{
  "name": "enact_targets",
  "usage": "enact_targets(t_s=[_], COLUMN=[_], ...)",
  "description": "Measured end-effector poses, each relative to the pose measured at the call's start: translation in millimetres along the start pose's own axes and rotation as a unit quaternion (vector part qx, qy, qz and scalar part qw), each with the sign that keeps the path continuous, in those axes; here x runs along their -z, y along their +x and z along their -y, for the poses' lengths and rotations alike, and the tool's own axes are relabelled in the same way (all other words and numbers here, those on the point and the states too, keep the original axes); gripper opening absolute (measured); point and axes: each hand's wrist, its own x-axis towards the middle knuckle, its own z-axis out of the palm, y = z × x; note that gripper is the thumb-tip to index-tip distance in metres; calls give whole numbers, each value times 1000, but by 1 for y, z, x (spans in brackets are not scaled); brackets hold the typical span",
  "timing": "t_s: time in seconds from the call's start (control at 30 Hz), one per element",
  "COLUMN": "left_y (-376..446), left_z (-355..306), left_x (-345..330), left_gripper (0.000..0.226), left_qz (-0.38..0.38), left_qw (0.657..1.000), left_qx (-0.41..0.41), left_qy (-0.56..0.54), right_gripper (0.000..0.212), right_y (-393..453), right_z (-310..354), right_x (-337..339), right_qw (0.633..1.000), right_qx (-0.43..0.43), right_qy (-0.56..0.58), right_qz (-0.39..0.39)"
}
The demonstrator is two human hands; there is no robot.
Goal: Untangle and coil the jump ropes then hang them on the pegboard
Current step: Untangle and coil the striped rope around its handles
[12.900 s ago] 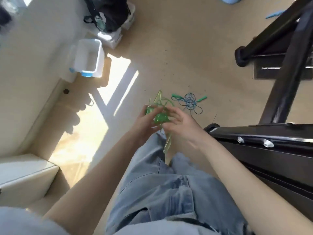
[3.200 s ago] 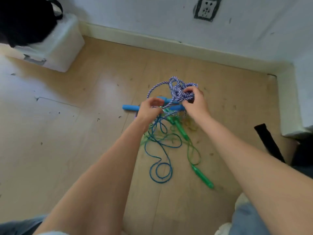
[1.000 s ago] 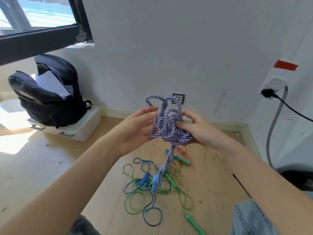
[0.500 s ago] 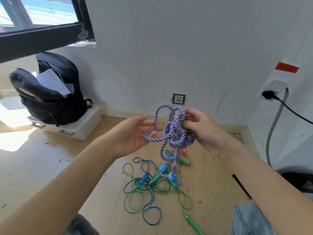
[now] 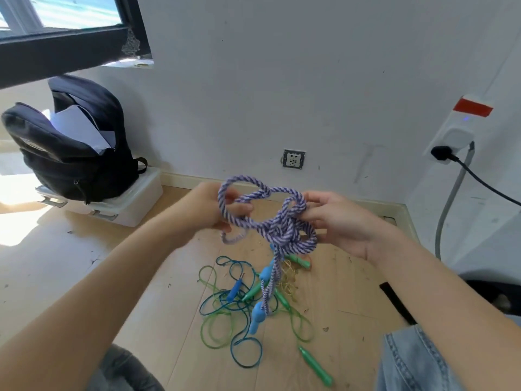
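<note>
A thick purple-and-white braided jump rope (image 5: 277,230) hangs knotted in the air between both hands. My left hand (image 5: 208,207) grips a loop of it on the left. My right hand (image 5: 335,218) pinches the knot's right side. Two strands drop from the knot to blue handles (image 5: 258,317) dangling just above the floor. On the wooden floor below lies a tangle of thin blue and green ropes (image 5: 228,314), with a green handle (image 5: 315,366) lying apart at the lower right. No pegboard is in view.
A black backpack (image 5: 73,148) sits on a white plastic box (image 5: 132,198) at the left wall. A wall socket (image 5: 293,158) is straight ahead. A plugged-in adapter with a black cable (image 5: 448,142) is on the right wall. My denim-clad knee (image 5: 417,362) is lower right.
My hands have pulled apart, and the left one now draws a wide loop out of the knot. The knot has loosened and spread sideways. The blue handles hang lower.
</note>
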Motion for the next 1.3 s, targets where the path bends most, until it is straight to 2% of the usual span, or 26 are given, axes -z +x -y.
enact_targets(t_s=[0.07, 0.17, 0.23, 0.3, 0.4, 0.47, 0.5, 0.63, 0.7, 0.77, 0.83, 0.9, 0.97, 1.03, 1.1, 1.2, 1.27, 1.3], left_y=[-1, -5, -2, 1, 4, 7, 8, 10, 9, 8, 3, -1, -2, 1, 3, 4, 4, 6], left_z=[2, 4, 5, 4, 3, 3, 2, -1, -4, -7, -10, -10, -6, -3, -5, -7, -4, 0], left_x=[15, 23, 24, 27, 24, 16, 11, 0, 0, 0, -2, -2, -5, -10, -12, -10, -8, -7], left_gripper=[19, 43, 52, 51, 35, 24, 22, 18, 17, 24, 26, 38, 52, 31, 5, 13, 16, 16], left_qz=[-7, 4, -13, -36, -126, -177, -179, -112, -76, -15, 64, 113, 113, 65, 24, 41, 27, -13], left_qw=[1000, 998, 1000, 996, 975, 960, 960, 968, 956, 928, 907, 923, 956, 981, 982, 969, 984, 996], left_qx=[1, 9, 19, 24, 13, 13, 12, -19, -15, 12, 27, 27, 41, 51, 38, 8, 1, 5], left_qy=[-6, 58, 18, -73, -181, -216, -215, -222, -282, -371, -415, -367, -268, -176, -182, -243, -175, -89], right_gripper=[20, 22, 23, 20, 8, 8, 9, 21, 20, 22, 26, 22, 19, 23, 27, 26, 22, 23], right_y=[0, 7, 10, 15, 16, 14, 13, 12, 12, 12, 13, 14, 13, 10, 8, 8, 7, 8], right_z=[6, 2, 0, -3, -5, -8, -8, 1, 4, 3, 1, 0, -1, -4, -3, 1, 2, 0], right_x=[5, 8, 7, 11, 13, 9, 7, -1, -3, -5, -4, 0, 2, -1, -8, -12, -13, -11], right_qw=[998, 992, 985, 966, 947, 951, 955, 983, 987, 989, 980, 968, 970, 978, 980, 986, 979, 972], right_qx=[-8, -10, 4, 20, 11, -2, 7, 90, 102, 91, 65, 45, 54, 76, 103, 126, 140, 154], right_qy=[32, 30, -31, -154, -279, -290, -279, -109, -51, -72, -136, -164, -168, -176, -169, -106, -144, -174], right_qz=[-45, -124, -169, -205, -157, -111, -100, -119, -110, -93, -129, -184, -165, -85, -18, 37, 16, -35])
